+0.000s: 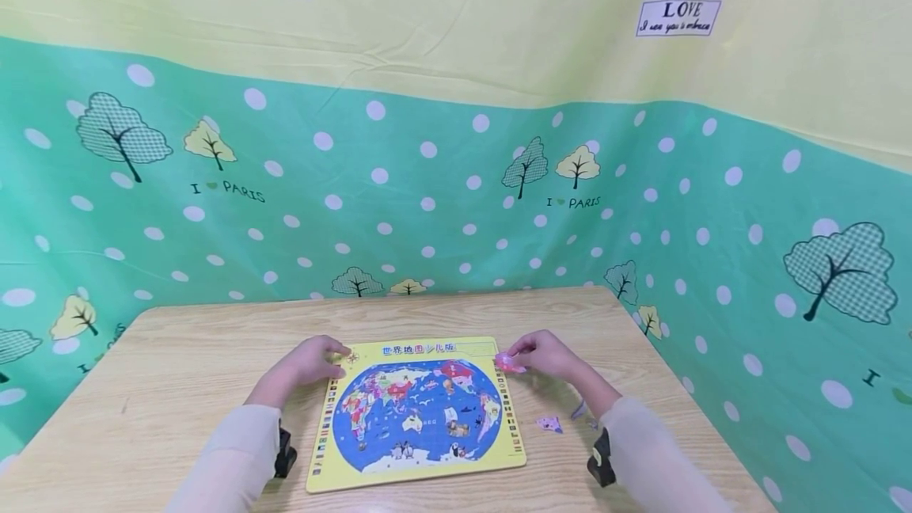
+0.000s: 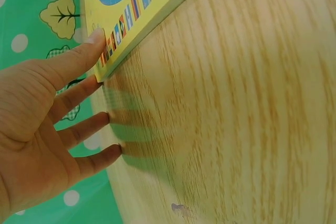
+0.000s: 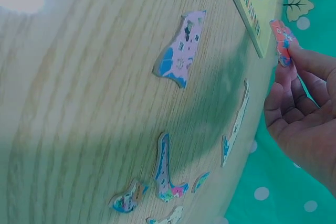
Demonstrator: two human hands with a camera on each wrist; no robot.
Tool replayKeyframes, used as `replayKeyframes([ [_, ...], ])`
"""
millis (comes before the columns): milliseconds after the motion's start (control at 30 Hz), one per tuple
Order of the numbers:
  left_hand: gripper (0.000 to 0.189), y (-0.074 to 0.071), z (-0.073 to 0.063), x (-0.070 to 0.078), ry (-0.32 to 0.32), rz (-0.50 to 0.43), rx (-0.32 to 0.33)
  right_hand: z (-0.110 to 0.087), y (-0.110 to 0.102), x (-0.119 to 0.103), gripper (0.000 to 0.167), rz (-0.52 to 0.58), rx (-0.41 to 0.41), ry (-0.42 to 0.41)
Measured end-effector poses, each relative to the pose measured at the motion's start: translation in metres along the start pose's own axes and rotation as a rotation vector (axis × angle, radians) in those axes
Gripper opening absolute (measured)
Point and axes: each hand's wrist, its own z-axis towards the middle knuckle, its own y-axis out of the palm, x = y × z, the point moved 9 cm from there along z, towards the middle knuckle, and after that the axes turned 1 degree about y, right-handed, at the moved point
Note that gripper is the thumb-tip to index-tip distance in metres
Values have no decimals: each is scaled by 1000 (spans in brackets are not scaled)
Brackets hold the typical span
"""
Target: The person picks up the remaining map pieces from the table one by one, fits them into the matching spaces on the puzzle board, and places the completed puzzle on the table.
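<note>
A yellow world-map puzzle board with flags down both sides lies flat on the table. My left hand is at its upper left corner; in the left wrist view the thumb rests on the flag border, with the index fingertip right at the corner and the other fingers spread. Beyond the board's upper right corner, my right hand pinches a red and pink puzzle piece between thumb and fingers. Nearby lies a loose pink and blue puzzle piece.
Several more loose puzzle pieces, among them a boot-shaped piece and a long thin piece, lie on the wooden table right of the board. A green and yellow printed curtain hangs behind the table and along its right side.
</note>
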Motion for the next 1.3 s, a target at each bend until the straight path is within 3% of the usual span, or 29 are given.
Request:
replayKeyframes([
  [1300, 39, -1, 1, 0, -2, -6, -2, 7, 23, -28, 12, -13, -22, -62],
])
